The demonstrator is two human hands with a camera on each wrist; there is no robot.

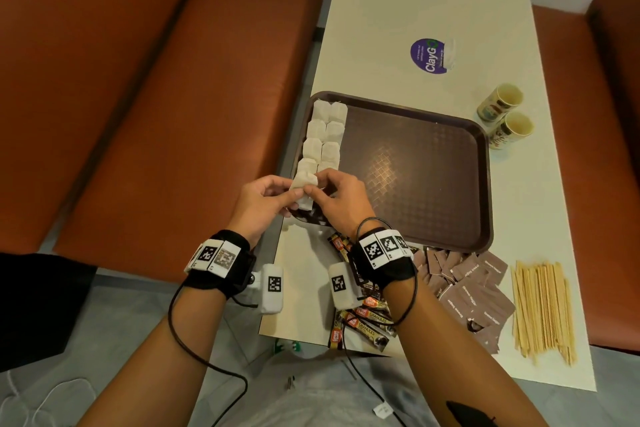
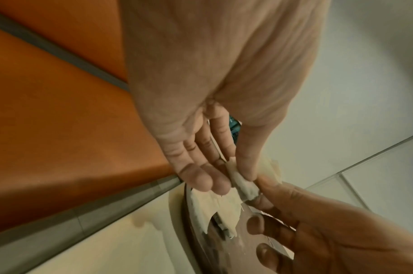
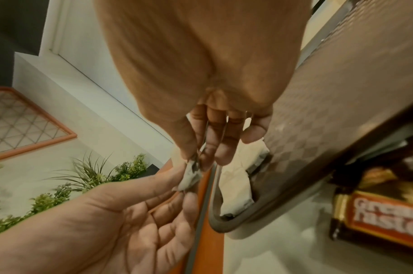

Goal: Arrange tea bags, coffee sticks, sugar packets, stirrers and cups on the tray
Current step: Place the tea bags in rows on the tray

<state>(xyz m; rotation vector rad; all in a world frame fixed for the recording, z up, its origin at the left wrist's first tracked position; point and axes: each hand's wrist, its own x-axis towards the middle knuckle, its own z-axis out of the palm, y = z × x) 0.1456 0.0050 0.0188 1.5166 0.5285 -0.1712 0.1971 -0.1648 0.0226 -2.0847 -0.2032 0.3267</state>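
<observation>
A dark brown tray (image 1: 415,163) lies on the cream table, with several white tea bags (image 1: 325,130) in two columns along its left edge. Over the tray's near left corner both hands pinch one white tea bag (image 1: 304,189): my left hand (image 1: 266,198) from the left, my right hand (image 1: 337,196) from the right. The left wrist view shows the held tea bag (image 2: 244,182) between thumb and fingers, and the right wrist view shows the tea bag (image 3: 190,177) pinched at its top. Coffee sticks (image 1: 363,322), brown sugar packets (image 1: 471,291), wooden stirrers (image 1: 542,308) and two cups (image 1: 504,114) lie off the tray.
Orange bench cushions (image 1: 138,97) run along the table's left side and another sits at the right. A purple sticker (image 1: 429,55) is on the far tabletop. Cables hang from both wrist bands.
</observation>
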